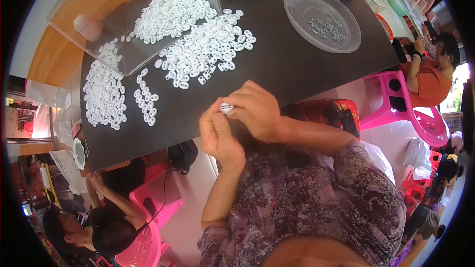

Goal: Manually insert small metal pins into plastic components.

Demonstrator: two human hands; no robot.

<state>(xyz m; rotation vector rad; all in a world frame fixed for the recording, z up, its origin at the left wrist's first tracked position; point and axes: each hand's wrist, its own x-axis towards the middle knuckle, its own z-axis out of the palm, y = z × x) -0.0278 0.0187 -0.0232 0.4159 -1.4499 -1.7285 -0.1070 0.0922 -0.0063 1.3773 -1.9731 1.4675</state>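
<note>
Patterned cloth of the wearer's shirt (316, 193) is lying nearest the camera, filling the space just below the hands.

From the head view, work appears to be running at 1 white piece (226, 108), which both hands are holding up between them, off the near edge of the dark table (267, 64). Much seems to be remaining: a loose heap (203, 52) is spreading beyond the hands, and a mound (173, 12) is sitting farther off by a clear tray (129, 65). Left of the hands, a small cluster (147, 99) is lying apart from a wider pile (104, 96); which group is holding finished pieces, I am not able to tell. Beyond and right of the hands, a round dish (292, 12) is holding small grey-green parts (327, 28).

Neither hand is standing open. The left hand (219, 136) is curling, its thumb and forefinger closing at the piece; the right hand (256, 111) is bending over it, fingertips pinching its other side. Whether either is hiding a smaller part is not showing.
</note>
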